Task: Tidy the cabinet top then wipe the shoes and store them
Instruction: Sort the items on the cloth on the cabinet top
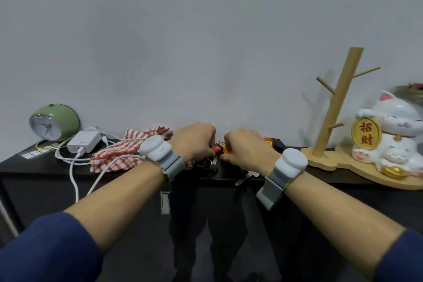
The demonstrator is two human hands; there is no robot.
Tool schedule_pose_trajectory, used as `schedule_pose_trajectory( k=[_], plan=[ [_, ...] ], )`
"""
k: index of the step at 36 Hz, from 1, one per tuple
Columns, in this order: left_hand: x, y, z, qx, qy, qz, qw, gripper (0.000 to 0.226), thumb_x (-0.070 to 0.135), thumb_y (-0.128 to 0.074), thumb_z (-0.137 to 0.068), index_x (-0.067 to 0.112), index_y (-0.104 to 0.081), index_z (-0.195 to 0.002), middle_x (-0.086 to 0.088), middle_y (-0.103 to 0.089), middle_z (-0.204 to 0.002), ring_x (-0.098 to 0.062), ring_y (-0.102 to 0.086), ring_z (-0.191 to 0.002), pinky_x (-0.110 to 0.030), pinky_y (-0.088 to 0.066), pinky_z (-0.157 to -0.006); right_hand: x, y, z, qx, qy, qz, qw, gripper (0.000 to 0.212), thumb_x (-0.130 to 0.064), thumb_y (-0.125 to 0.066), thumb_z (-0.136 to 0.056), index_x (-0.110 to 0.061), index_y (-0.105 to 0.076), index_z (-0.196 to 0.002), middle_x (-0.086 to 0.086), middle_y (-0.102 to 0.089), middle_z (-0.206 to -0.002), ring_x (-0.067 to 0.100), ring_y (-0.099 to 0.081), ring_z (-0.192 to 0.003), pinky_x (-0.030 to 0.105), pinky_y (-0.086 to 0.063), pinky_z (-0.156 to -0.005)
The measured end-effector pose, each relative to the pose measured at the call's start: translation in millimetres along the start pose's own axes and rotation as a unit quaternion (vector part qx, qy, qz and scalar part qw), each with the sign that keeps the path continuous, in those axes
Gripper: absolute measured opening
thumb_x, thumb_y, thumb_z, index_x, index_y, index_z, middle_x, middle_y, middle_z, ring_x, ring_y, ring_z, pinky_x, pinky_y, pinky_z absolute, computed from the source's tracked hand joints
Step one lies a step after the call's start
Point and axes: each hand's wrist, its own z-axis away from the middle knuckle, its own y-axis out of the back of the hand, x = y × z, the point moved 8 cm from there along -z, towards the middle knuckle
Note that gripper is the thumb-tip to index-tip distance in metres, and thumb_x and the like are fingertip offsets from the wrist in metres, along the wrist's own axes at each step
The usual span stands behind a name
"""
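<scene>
Dark cabinet top [34, 162] against a bare grey wall [183, 41]. Left to right: green alarm clock [55, 121], white charger [84, 142] with cables, red checked cloth [119, 153], wooden peg stand [332, 107], lucky cat figurine [393, 130]. Left hand [194, 142] and right hand [246, 146] curled over small orange/yellow items [220, 149] and keys [207, 163] mid-surface; actual grip can't be made out. No shoes visible.

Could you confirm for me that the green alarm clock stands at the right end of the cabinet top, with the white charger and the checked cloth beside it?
Not quite: the head view shows the green alarm clock at the left end of the cabinet top, not the right. The white charger and the checked cloth do lie beside it.
</scene>
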Motion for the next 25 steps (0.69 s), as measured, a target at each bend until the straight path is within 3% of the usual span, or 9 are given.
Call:
schedule_pose_trajectory(
  k=[2, 6, 11, 14, 17, 21, 25],
  plan=[
    [-1.3, 3.8, -1.5, -0.009, -0.001, 0.017, 1.000, 0.021, 0.032, -0.069, -0.083, 0.026, -0.058, -0.100, 0.003, -0.065, -0.099, -0.023, -0.062, -0.096, -0.037, -0.051, -0.080, 2.4, -2.1, -1.6, -0.007, -0.015, -0.013, 1.000, 0.022, -0.031, -0.060, -0.088, -0.011, -0.056, -0.097, 0.008, -0.057, -0.090, 0.031, -0.057, -0.090, 0.035, -0.040, -0.070],
    [-3.4, 21.8, -2.1, -0.009, -0.019, 0.065, 0.998, 0.034, 0.031, -0.066, -0.089, 0.024, -0.049, -0.117, 0.003, -0.068, -0.103, -0.022, -0.060, -0.098, -0.042, -0.050, -0.088, 5.6, -5.7, -2.5, 0.003, -0.039, -0.031, 0.999, 0.016, -0.017, -0.056, -0.088, -0.009, -0.059, -0.101, 0.014, -0.062, -0.099, 0.035, -0.060, -0.091, 0.038, -0.050, -0.075],
    [0.6, 49.9, -4.2, 0.045, -0.059, 0.075, 0.994, 0.053, 0.024, -0.061, -0.095, 0.034, -0.036, -0.140, -0.003, -0.057, -0.110, -0.024, -0.059, -0.096, -0.040, -0.048, -0.090, 13.5, 1.7, 2.4, 0.004, -0.054, -0.105, 0.993, 0.022, -0.022, -0.066, -0.080, -0.009, -0.067, -0.098, 0.012, -0.067, -0.093, 0.031, -0.062, -0.089, 0.041, -0.055, -0.078],
    [4.2, 69.3, -6.1, 0.068, -0.066, 0.102, 0.990, 0.044, 0.024, -0.060, -0.096, 0.035, -0.046, -0.136, -0.002, -0.055, -0.114, -0.020, -0.060, -0.095, -0.039, -0.049, -0.091, 19.4, 21.3, 9.4, 0.026, -0.053, -0.151, 0.987, 0.022, -0.023, -0.069, -0.078, -0.012, -0.070, -0.097, 0.006, -0.069, -0.091, 0.024, -0.062, -0.085, 0.036, -0.055, -0.075],
    [12.7, 89.8, -7.9, 0.103, -0.069, 0.149, 0.981, 0.034, 0.024, -0.064, -0.094, 0.034, -0.054, -0.125, 0.003, -0.059, -0.108, -0.018, -0.064, -0.094, -0.033, -0.051, -0.082, 34.5, 48.3, 19.2, 0.063, -0.057, -0.170, 0.982, 0.022, -0.027, -0.070, -0.077, -0.016, -0.072, -0.096, 0.001, -0.070, -0.084, 0.017, -0.063, -0.077, 0.031, -0.054, -0.068],
    [38.6, 120.4, -13.3, 0.167, -0.098, 0.194, 0.962, 0.027, 0.032, -0.069, -0.090, 0.029, -0.054, -0.113, 0.010, -0.062, -0.104, -0.011, -0.066, -0.085, -0.021, -0.044, -0.066, 66.0, 94.6, 37.8, 0.103, -0.064, -0.159, 0.980, 0.020, -0.028, -0.070, -0.077, -0.020, -0.073, -0.095, -0.005, -0.070, -0.084, 0.009, -0.062, -0.075, 0.027, -0.052, -0.066],
    [62.0, 137.4, -10.6, 0.179, -0.127, 0.204, 0.954, 0.029, 0.040, -0.073, -0.086, 0.027, -0.053, -0.105, 0.015, -0.062, -0.096, -0.007, -0.065, -0.082, -0.024, -0.047, -0.066, 91.1, 137.9, 61.5, 0.153, -0.073, -0.165, 0.972, 0.021, -0.026, -0.068, -0.079, -0.021, -0.073, -0.098, -0.009, -0.069, -0.084, 0.004, -0.061, -0.074, 0.020, -0.048, -0.061]
  ],
)
